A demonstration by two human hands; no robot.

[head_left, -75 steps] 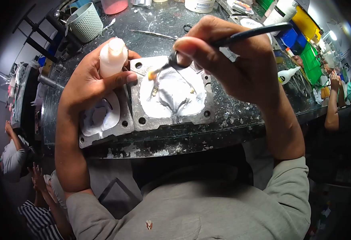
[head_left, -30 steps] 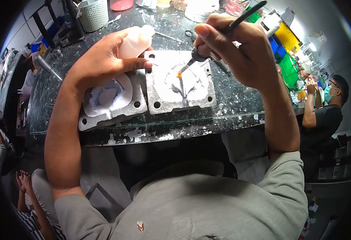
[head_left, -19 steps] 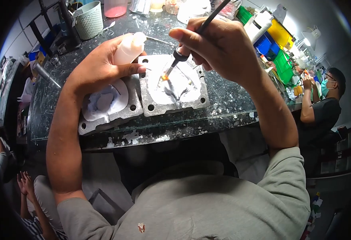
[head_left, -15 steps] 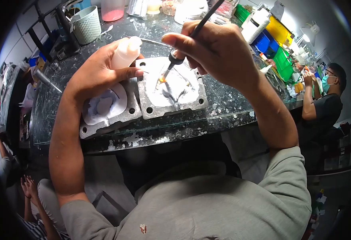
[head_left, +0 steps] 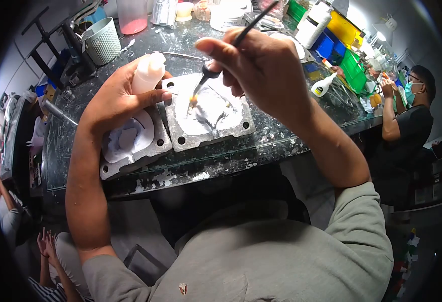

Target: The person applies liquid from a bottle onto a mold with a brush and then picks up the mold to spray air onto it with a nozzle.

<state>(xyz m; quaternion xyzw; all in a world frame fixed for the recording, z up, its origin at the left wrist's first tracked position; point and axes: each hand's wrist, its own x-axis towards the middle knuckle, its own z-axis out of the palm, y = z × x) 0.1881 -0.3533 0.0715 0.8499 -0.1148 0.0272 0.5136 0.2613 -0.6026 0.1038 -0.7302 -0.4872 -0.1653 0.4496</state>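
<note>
My left hand (head_left: 111, 95) is closed around a translucent white squeeze bottle (head_left: 149, 73), its thumb reaching over the edge of a metal flask half (head_left: 240, 130). White plaster (head_left: 226, 123) fills this flask half, with a tooth-arch shape in the middle. In my right hand (head_left: 271, 73) is a black-handled brush (head_left: 208, 73), pinched between thumb and fingers and slanting down. Its orange-looking tip is at the left part of the plaster arch. A second plaster-filled flask half (head_left: 155, 156) lies to the left, partly under my left wrist.
At the back stand a woven basket (head_left: 103, 43), a pink-bottomed container (head_left: 132, 20) and a white tub (head_left: 227, 21). A small white glue bottle (head_left: 323, 86) lies right of my right hand, near green bins (head_left: 354, 75). A masked person (head_left: 407, 116) sits at the far right.
The view has shifted slightly. My right hand and the brush have moved a little left, uncovering the small glue bottle. The left hand keeps its hold on the squeeze bottle.
</note>
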